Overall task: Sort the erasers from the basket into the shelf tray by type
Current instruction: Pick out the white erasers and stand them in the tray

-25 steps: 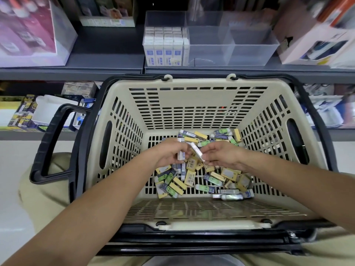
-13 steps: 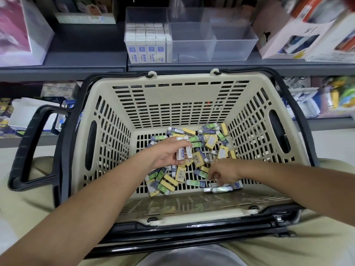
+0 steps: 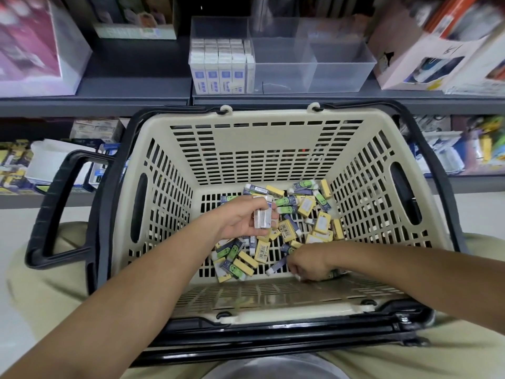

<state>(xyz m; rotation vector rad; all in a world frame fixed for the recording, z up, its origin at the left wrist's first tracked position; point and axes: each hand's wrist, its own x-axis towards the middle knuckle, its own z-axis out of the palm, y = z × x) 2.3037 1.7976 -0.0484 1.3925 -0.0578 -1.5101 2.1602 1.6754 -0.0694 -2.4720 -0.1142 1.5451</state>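
Your left hand (image 3: 244,221) is raised a little above the floor of the basket (image 3: 273,116), and its grip is grasping a small bunch of white erasers (image 3: 262,218), pinched upright between thumb and fingers with their blue-printed sleeves facing you. Your right hand (image 3: 311,265) is low at the near right of the basket floor, knuckles up and fingers curled down among the loose erasers (image 3: 289,231). Whether that grip has closed on one of them cannot be told, because the fingertips are hidden under the hand. A purple-and-white eraser (image 3: 277,266) lies just beside it on the left. The loose erasers, a mix of yellow, green-and-purple and white ones, lie scattered over the middle and far part of the slotted floor. The beige basket has black handles, one swung out to your left (image 3: 54,209), and it sits on your lap. Beyond its far rim, on the grey shelf (image 3: 136,88), stands the clear tray (image 3: 341,69). Its left compartment holds rows of upright white-and-blue erasers (image 3: 218,69), packed side by side against the front wall.
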